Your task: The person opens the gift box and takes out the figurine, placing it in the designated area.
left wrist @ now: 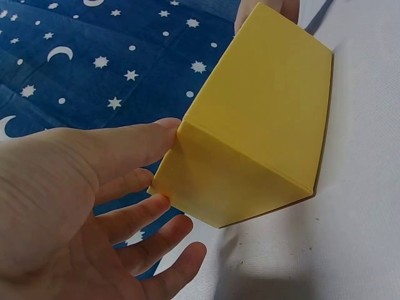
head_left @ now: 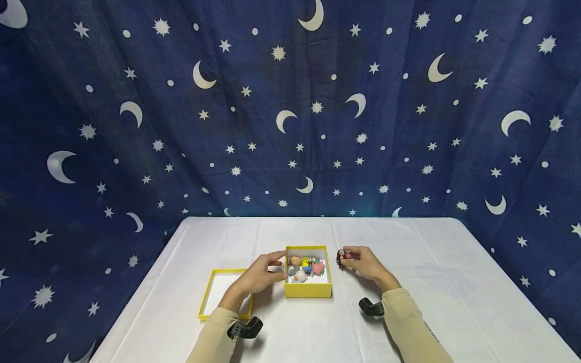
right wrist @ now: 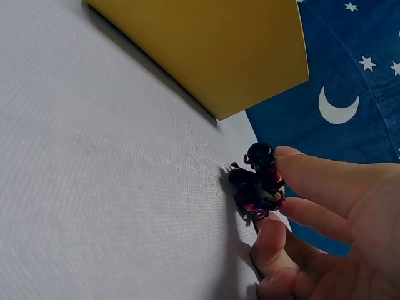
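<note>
An open yellow box (head_left: 307, 291) with a white inside stands mid-table. In it lie a toy figure in a yellow top and blue bottoms (head_left: 305, 265), a pink-and-green toy (head_left: 318, 268) and a white round toy (head_left: 300, 276). My left hand (head_left: 260, 275) is at the box's left side, thumb at the near corner and fingertips against the wall, as the left wrist view shows. To the right of the box, my right hand (head_left: 366, 263) pinches a small dark-haired figurine (right wrist: 256, 181) between thumb and fingers, close over the white cloth.
A shallow yellow-rimmed lid (head_left: 220, 291) lies inside up to the left of the box, partly behind my left forearm. White cloth (head_left: 436, 282) covers the table. Behind it hangs a dark blue curtain (head_left: 254, 116) with moons and stars.
</note>
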Demonstrator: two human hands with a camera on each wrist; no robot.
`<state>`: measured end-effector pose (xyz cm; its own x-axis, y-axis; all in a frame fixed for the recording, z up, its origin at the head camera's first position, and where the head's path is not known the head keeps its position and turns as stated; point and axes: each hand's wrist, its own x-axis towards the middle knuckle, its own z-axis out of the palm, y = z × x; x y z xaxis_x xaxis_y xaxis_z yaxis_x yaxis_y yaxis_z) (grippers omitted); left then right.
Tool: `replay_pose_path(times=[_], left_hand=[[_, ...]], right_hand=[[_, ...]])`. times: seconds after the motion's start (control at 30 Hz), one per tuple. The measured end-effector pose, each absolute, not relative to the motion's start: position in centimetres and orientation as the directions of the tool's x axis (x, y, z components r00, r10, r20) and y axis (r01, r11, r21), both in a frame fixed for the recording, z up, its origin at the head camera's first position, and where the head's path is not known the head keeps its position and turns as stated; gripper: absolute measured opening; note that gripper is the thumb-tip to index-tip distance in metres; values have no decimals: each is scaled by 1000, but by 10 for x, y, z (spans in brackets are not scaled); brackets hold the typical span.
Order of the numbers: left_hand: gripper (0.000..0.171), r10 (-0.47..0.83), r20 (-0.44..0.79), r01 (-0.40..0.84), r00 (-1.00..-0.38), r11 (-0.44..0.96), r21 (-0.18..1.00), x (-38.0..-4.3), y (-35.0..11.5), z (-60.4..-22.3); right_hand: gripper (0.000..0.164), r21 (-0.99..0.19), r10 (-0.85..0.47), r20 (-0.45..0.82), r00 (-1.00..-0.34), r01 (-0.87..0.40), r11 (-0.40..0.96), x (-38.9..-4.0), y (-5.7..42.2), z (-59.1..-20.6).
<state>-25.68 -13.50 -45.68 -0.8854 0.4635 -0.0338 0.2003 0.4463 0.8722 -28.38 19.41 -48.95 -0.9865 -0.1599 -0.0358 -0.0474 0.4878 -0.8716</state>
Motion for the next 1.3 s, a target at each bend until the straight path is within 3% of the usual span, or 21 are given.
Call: replay_pose_path(times=[0.37,0.8,1.3], left_hand=[[64,468,-22,214,-883,446,869,-256,-135,-457],[64,469,-21,212,-883,439,873,-256,-135,-456],[64,468,-19,215,-883,440,872,-256,-134,-457]], right_hand=[[47,-863,-97,-81,-992,21,504,-284,194,-487],[44,-881,-125,67,-990,-118,459,-281,196,-473],[44,-849,-152,101,-983,-165,502,-274,182,-457]])
